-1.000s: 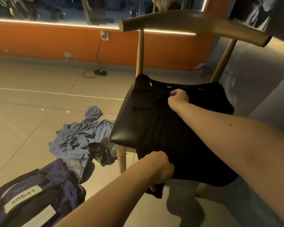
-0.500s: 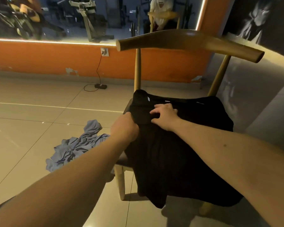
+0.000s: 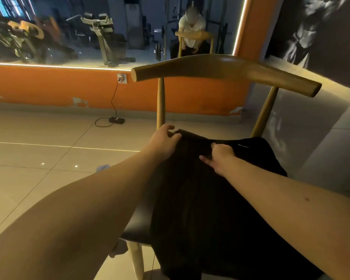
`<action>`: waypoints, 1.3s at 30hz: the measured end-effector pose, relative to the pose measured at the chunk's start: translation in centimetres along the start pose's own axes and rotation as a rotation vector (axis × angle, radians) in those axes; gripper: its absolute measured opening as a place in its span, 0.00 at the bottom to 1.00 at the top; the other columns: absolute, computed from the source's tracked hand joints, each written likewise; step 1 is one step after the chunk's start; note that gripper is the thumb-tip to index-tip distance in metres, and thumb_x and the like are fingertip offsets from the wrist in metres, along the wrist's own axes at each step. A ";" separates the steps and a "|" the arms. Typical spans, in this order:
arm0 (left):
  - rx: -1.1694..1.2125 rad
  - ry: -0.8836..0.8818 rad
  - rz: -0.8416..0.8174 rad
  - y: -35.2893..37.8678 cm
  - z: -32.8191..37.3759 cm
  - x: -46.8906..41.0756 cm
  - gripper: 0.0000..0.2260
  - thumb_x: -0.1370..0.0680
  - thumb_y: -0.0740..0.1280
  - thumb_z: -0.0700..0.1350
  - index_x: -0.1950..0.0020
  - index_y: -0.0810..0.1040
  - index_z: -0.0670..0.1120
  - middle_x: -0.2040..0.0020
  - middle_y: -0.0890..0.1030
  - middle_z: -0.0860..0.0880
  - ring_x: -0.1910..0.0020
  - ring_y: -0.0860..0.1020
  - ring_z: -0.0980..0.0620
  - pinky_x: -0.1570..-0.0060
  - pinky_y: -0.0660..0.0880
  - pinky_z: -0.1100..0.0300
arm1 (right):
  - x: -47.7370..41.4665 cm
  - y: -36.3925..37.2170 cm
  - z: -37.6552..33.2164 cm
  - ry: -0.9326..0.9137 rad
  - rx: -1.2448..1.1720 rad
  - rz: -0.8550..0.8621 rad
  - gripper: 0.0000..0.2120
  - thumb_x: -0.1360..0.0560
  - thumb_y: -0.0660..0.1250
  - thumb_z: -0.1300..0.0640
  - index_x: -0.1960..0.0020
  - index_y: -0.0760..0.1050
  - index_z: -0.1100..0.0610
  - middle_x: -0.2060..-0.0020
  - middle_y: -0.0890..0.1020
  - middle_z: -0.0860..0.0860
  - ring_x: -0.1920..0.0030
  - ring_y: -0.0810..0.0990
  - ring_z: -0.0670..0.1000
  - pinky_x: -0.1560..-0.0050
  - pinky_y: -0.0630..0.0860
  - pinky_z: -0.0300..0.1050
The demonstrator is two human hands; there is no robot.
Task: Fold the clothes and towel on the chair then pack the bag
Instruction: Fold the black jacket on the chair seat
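While left hand (image 3: 163,142) pinches black garment (image 3: 200,203), right hand (image 3: 222,158) grips it.

Noted garment (image 3: 210,199) draped on chair seat (image 3: 137,225), spilling over front edge; power adapter (image 3: 116,120) on floor behind-left, below wall socket (image 3: 122,78).

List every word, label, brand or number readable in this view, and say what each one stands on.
No text here can be read with certainty.
Small white print on the black garment, near its far edge: too small and blurred to read.
Chair: no lettering shows.
Wall socket: no lettering shows.
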State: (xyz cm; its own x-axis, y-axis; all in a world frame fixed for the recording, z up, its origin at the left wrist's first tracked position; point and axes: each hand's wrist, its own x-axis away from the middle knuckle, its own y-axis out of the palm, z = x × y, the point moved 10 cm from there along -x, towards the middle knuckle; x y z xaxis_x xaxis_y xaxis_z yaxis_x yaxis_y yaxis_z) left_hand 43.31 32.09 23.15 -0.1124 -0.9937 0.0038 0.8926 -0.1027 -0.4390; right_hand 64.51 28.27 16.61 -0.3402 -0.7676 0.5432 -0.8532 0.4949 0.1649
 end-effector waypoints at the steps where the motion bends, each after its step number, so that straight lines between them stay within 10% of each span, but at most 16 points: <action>1: -0.015 -0.018 0.007 0.0 -0.2 -0.6 0.20 0.17 0.66 0.45 0.26 0.70 0.47 0.37 0.78 0.46 0.43 0.80 0.48 0.39 0.80 0.48 | -0.4 -0.7 0.2 0.070 -0.073 0.035 0.13 0.16 0.60 0.61 0.32 0.72 0.56 0.41 0.74 0.56 0.52 0.76 0.60 0.50 0.84 0.55; 8: -0.313 -0.191 0.120 -1.3 -5.7 -2.7 0.14 0.20 0.66 0.35 0.36 0.77 0.44 0.47 0.78 0.46 0.47 0.77 0.48 0.44 0.78 0.53 | -3.0 -1.9 -6.1 -0.407 0.857 0.353 0.18 0.19 0.57 0.60 0.30 0.70 0.59 0.33 0.73 0.57 0.30 0.70 0.61 0.30 0.68 0.59; 11: -0.375 -0.183 0.074 -0.5 -6.1 -3.8 0.18 0.20 0.66 0.35 0.30 0.73 0.43 0.41 0.78 0.44 0.42 0.78 0.45 0.42 0.76 0.53 | -1.7 4.7 -6.9 -0.764 0.961 0.002 0.21 0.23 0.65 0.60 0.31 0.71 0.49 0.36 0.75 0.50 0.32 0.71 0.55 0.29 0.67 0.56; 16: -0.463 -0.111 0.073 -0.3 -5.9 -6.2 0.15 0.20 0.67 0.40 0.33 0.78 0.48 0.40 0.81 0.46 0.43 0.81 0.48 0.41 0.80 0.52 | -2.6 11.2 -1.5 -0.800 1.580 -0.362 0.24 0.24 0.69 0.43 0.29 0.73 0.44 0.33 0.75 0.49 0.29 0.67 0.54 0.30 0.61 0.59; 25: -0.388 -0.109 0.206 -1.7 -3.5 -10.4 0.14 0.19 0.68 0.44 0.34 0.74 0.44 0.44 0.80 0.46 0.50 0.79 0.49 0.49 0.79 0.53 | -8.2 6.3 -9.9 -0.679 1.147 0.150 0.12 0.22 0.59 0.57 0.40 0.75 0.55 0.47 0.79 0.54 0.49 0.78 0.56 0.51 0.76 0.51; 33: -0.469 -0.225 -0.010 2.7 -6.4 -11.5 0.19 0.22 0.70 0.60 0.48 0.78 0.43 0.53 0.82 0.46 0.56 0.81 0.48 0.53 0.80 0.54 | -10.9 5.2 -8.5 -0.496 1.323 0.066 0.18 0.24 0.65 0.42 0.50 0.80 0.57 0.53 0.82 0.53 0.58 0.79 0.52 0.64 0.71 0.44; 39: -0.412 -0.199 0.090 1.3 -5.8 -11.5 0.08 0.17 0.62 0.45 0.46 0.75 0.41 0.51 0.78 0.45 0.54 0.79 0.47 0.52 0.79 0.53 | -10.6 6.6 -8.5 -0.552 1.166 -0.068 0.14 0.18 0.63 0.46 0.43 0.78 0.55 0.48 0.80 0.53 0.47 0.78 0.54 0.43 0.75 0.51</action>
State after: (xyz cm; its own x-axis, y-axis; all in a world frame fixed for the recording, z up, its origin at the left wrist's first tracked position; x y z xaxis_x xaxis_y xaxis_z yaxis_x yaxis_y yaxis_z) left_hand 43.25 43.67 17.26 0.0790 -0.9915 0.1038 0.6424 -0.0290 -0.7658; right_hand 65.83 43.15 18.97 -0.1613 -0.9812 0.1059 -0.6195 0.0172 -0.7848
